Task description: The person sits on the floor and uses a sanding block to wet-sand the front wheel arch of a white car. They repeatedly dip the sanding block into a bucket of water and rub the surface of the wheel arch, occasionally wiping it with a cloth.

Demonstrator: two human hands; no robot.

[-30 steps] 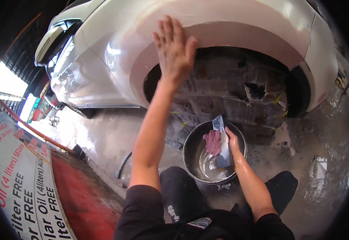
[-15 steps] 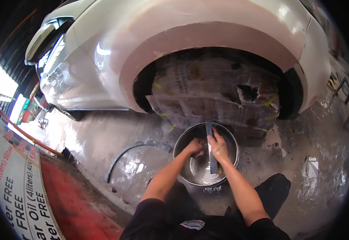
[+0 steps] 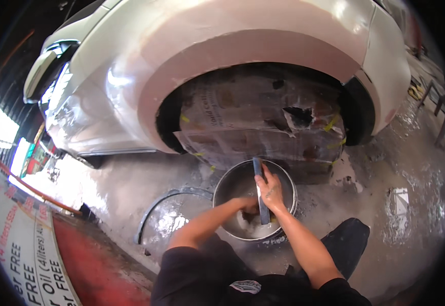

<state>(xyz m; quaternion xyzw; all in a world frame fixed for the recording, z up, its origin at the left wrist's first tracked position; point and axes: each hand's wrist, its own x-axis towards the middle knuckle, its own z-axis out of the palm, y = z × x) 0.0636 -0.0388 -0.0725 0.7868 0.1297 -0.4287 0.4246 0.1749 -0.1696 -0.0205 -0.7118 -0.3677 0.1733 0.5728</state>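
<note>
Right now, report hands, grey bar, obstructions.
Left hand down in basin, grip unclear. Right hand holding grey bar over basin. Curved strip on floor left of basin, nothing seen blocking hands.

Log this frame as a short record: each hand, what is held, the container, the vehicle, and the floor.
Left hand: down inside the basin, motion-blurred; whether it holds anything cannot be told
Right hand: grips a long, narrow block over the basin
Container: round, dark basin with a pale rim, on the floor
Vehicle: white car, pinkish-brown band around the wheel arch
Wheel opening: covered by printed paper, torn at one spot
Floor: wet; curved strip left of the basin
</note>
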